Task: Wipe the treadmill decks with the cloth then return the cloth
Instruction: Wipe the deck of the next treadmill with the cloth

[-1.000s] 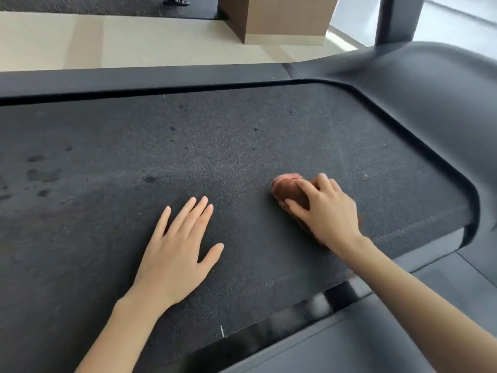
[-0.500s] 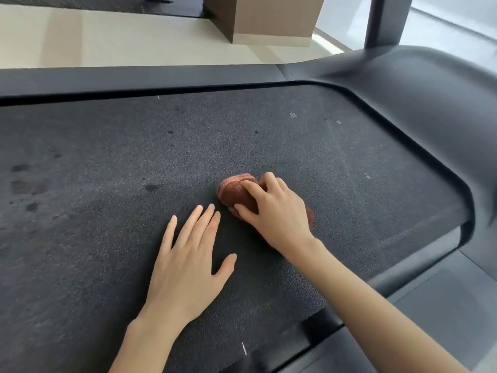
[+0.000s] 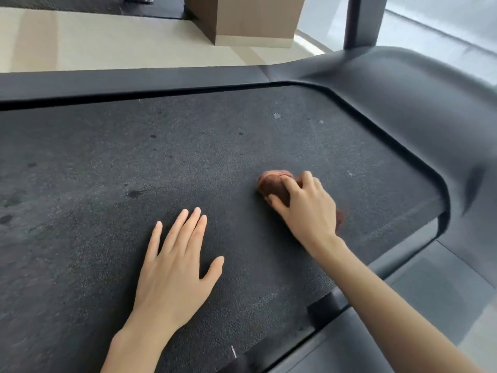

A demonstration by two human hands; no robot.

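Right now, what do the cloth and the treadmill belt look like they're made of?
The cloth: soft reddish-brown fabric, perhaps microfibre or terry; it bunches up and looks fuzzy and matte. The treadmill belt: dark grey, probably rubber or PVC; grainy, pebbled matte surface with a few dark spots.

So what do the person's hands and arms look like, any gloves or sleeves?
No gloves: the left hand and right hand are bare, with no rings, watch or bracelet visible. The forearms are uncovered too, with no sleeve showing up to the frame's edge.
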